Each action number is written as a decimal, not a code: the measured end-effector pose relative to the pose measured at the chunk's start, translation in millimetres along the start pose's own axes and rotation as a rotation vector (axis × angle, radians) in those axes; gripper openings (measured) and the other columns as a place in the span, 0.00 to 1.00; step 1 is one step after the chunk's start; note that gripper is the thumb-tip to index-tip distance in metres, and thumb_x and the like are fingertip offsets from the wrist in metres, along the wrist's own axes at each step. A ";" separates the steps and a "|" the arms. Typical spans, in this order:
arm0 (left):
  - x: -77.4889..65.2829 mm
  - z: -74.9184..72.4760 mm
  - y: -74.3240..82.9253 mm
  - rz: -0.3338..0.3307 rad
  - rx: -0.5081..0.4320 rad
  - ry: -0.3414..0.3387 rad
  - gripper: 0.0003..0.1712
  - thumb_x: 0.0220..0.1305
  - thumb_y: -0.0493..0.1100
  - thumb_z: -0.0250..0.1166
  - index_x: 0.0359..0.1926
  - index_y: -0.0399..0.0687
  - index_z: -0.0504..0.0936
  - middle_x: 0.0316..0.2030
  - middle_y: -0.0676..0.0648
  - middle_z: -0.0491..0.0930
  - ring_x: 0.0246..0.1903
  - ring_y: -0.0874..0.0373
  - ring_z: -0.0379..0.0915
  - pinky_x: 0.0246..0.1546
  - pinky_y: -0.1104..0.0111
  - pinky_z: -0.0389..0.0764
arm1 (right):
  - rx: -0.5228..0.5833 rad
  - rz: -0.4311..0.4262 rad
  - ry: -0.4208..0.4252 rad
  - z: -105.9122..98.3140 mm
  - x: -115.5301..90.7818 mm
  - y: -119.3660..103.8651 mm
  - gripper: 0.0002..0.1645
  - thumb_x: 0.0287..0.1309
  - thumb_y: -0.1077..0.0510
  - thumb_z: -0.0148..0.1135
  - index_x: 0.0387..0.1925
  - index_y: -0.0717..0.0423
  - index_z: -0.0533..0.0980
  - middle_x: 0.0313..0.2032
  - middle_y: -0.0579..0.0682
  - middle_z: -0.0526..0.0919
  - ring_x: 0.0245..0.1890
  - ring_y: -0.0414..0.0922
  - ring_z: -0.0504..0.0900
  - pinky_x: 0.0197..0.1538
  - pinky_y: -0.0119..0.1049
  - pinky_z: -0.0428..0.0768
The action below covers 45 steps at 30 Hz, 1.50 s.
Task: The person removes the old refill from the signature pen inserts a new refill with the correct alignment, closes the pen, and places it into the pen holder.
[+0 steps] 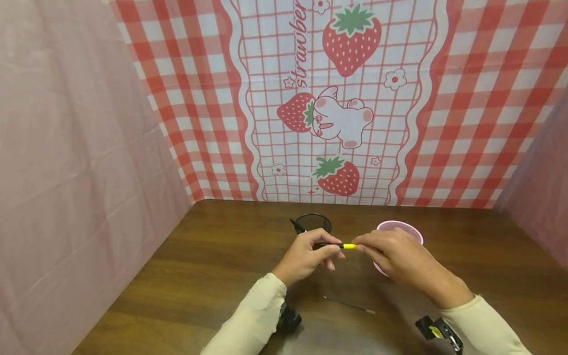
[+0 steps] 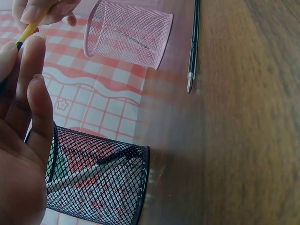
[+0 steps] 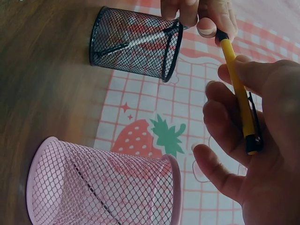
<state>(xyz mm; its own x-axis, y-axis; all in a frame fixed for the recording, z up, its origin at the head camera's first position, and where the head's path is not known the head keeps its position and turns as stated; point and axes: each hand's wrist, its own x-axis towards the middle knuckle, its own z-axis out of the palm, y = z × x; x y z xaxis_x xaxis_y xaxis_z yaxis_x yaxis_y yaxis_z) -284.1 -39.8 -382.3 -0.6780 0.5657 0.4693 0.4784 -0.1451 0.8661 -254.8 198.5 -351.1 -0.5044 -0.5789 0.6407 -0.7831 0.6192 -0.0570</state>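
Note:
A ballpoint pen with a yellow barrel (image 3: 240,93) and a black front part is held level between both hands, above the table. My left hand (image 1: 306,254) pinches the black part between thumb and fingers. The yellow barrel, with its black clip, is pinched by my right hand (image 1: 395,251), whose other fingers are spread loosely in the right wrist view. Where the two parts meet is between the fingertips; I cannot tell whether they are fully joined. Below the hands, a thin dark refill (image 1: 349,304) with a metal tip lies on the table.
Behind the left hand stands a black mesh cup (image 3: 136,44) with a black-and-white pen leaning in it. A pink mesh cup (image 3: 103,183) stands behind the right hand; a thin dark line shows through its mesh. Checkered cloth (image 1: 191,98) hangs behind the wooden table (image 1: 177,296).

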 end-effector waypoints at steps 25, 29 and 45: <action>2.7 -5.1 -27.5 -0.053 0.011 -0.015 0.08 0.72 0.31 0.59 0.48 0.33 0.80 0.36 0.35 0.85 0.22 0.58 0.79 0.29 0.52 0.85 | -0.014 0.006 0.017 2.7 -0.2 -3.1 0.12 0.49 0.62 0.78 0.35 0.50 0.83 0.29 0.35 0.81 0.27 0.30 0.74 0.29 0.30 0.79; 3.4 -5.6 -25.1 -0.044 0.009 -0.012 0.08 0.72 0.33 0.60 0.49 0.35 0.81 0.36 0.37 0.86 0.22 0.58 0.80 0.32 0.39 0.81 | -0.026 -0.015 0.017 0.7 0.8 -1.5 0.07 0.56 0.56 0.75 0.36 0.50 0.84 0.29 0.34 0.80 0.27 0.29 0.72 0.29 0.30 0.77; 3.3 -7.4 -25.1 -0.019 0.057 -0.018 0.09 0.72 0.38 0.62 0.49 0.40 0.82 0.36 0.42 0.87 0.23 0.57 0.81 0.30 0.42 0.82 | -0.075 0.031 -0.030 -0.4 1.2 -3.2 0.07 0.55 0.59 0.74 0.37 0.47 0.85 0.32 0.33 0.83 0.30 0.29 0.77 0.32 0.35 0.80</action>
<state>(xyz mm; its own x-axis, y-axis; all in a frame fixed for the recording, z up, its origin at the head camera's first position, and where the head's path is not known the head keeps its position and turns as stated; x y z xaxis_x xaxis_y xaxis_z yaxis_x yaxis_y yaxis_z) -302.5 -40.2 -401.2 -0.6775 0.5825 0.4492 0.4968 -0.0879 0.8634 -252.7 196.1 -349.9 -0.5394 -0.5741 0.6160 -0.7381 0.6745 -0.0177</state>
